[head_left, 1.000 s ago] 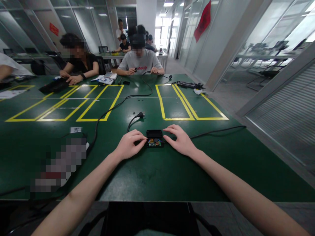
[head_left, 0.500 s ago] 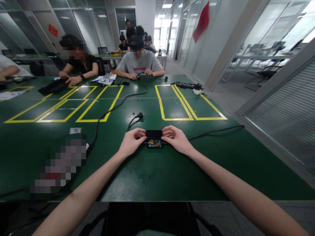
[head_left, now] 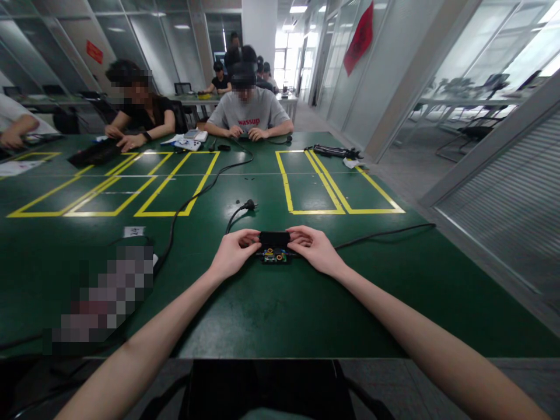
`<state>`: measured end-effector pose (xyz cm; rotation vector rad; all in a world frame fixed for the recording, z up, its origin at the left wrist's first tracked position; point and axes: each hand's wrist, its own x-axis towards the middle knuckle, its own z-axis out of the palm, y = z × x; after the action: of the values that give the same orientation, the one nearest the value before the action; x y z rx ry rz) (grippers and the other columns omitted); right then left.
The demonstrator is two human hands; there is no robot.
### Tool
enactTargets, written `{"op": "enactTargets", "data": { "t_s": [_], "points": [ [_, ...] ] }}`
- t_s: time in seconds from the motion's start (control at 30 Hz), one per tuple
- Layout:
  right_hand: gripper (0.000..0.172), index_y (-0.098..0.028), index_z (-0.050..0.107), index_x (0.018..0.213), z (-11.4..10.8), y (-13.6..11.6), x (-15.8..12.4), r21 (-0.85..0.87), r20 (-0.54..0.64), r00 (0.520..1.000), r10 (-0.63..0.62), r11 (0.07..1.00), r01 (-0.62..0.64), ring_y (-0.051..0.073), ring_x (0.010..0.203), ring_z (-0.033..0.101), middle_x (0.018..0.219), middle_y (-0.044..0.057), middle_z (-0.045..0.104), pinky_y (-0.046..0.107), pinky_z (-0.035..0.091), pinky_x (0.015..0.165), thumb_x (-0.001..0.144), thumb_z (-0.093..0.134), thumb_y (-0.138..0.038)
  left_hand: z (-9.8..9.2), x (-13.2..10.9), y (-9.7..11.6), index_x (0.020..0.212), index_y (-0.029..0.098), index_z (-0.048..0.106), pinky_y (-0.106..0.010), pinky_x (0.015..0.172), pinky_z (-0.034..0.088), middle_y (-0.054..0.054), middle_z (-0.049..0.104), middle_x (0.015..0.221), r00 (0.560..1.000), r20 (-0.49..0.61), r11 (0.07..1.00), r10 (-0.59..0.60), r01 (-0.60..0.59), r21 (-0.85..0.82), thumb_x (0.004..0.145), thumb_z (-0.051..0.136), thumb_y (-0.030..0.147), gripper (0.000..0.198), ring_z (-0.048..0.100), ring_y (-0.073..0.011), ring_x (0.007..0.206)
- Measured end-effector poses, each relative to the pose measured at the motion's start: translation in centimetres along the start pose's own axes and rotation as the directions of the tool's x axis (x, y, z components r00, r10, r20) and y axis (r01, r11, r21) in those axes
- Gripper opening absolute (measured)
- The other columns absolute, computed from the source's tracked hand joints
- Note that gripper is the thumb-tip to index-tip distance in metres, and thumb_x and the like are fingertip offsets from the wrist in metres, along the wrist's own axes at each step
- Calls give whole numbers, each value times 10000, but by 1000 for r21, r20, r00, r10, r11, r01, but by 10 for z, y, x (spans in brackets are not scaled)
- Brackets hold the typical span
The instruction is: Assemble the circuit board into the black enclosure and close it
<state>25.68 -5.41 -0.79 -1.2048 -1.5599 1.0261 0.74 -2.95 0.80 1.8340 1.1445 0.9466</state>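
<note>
A small black box (head_left: 274, 239) with its lid raised lies on the green table (head_left: 280, 303), showing a circuit board (head_left: 273, 255) with orange and yellow parts. My left hand (head_left: 233, 254) pinches the lid's left end, fingers curled. My right hand (head_left: 315, 249) grips the lid's right end the same way. A black cable (head_left: 385, 233) runs from the box to the right, and another ends in a plug (head_left: 249, 205) just beyond it.
Yellow tape rectangles (head_left: 306, 186) mark the table's middle. A long black cord (head_left: 192, 201) crosses toward a seated person in grey (head_left: 249, 114). Another seated person (head_left: 140, 111) is at the far left. A black tool (head_left: 335, 151) lies far right; a blurred item (head_left: 109, 291) sits near left.
Both hands moved from lying flat beside the box to pinching the raised lid at its ends. The person in grey brought both hands together.
</note>
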Motion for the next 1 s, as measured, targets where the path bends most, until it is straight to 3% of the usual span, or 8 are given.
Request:
{"op": "enactTargets", "data": {
  "t_s": [0.23, 0.37, 0.5, 0.7, 0.83, 1.0],
  "points": [
    [333, -171, 709, 1113, 0, -2, 0, -27, 9, 1000, -8, 1000, 8, 157, 799, 699, 952, 63, 731, 312, 604, 761, 794, 733, -265, -2, 0, 0, 1048, 170, 751, -311, 739, 568, -56, 784, 905, 1000, 5, 999, 25, -25, 22, 804, 716, 310, 283, 719, -194, 804],
    [279, -178, 705, 1064, -2, -8, -3, -37, 25, 999, -23, 999, 24, 177, 814, 709, 917, 59, 734, 334, 605, 780, 888, 670, -391, -5, -1, 5, 1027, 159, 752, -305, 729, 565, -63, 783, 910, 999, 43, 1000, 14, -15, 21, 826, 673, 329, 275, 714, -193, 791],
    [296, -180, 706, 937, -5, -17, -7, -145, 103, 990, -93, 984, 107, 190, 808, 695, 863, 52, 728, 348, 586, 774, 979, 544, -424, -9, -5, 12, 888, 155, 755, -298, 704, 548, -50, 761, 812, 996, 87, 999, -13, 9, 46, 884, 602, 397, 287, 691, -189, 741],
    [132, -194, 679, 932, -8, -18, -12, -328, 228, 936, -268, 884, 333, 213, 888, 683, 992, 81, 733, 383, 568, 841, 928, 646, -322, -9, -10, 15, 912, 176, 738, -284, 701, 534, -24, 737, 790, 987, 139, 988, 77, -95, 123, 853, 682, 395, 234, 656, -166, 713],
    [179, -208, 707, 1040, -7, -16, -12, -456, 244, 928, -281, 812, 365, 247, 992, 668, 1068, 98, 722, 437, 544, 927, 923, 678, -341, -7, -11, 13, 1048, 188, 735, -307, 778, 539, -50, 741, 938, 965, 198, 951, 170, -213, 226, 907, 634, 342, 232, 663, -184, 833],
    [180, -208, 703, 1020, -8, -22, -14, -441, 296, 922, -250, 820, 364, 244, 1005, 669, 1076, 96, 709, 413, 550, 912, 909, 709, -348, -2, -11, 15, 1105, 202, 731, -355, 880, 525, -78, 696, 1023, 926, 282, 822, 251, -358, 443, 978, 582, 419, 292, 634, -226, 948]
  ]
}}
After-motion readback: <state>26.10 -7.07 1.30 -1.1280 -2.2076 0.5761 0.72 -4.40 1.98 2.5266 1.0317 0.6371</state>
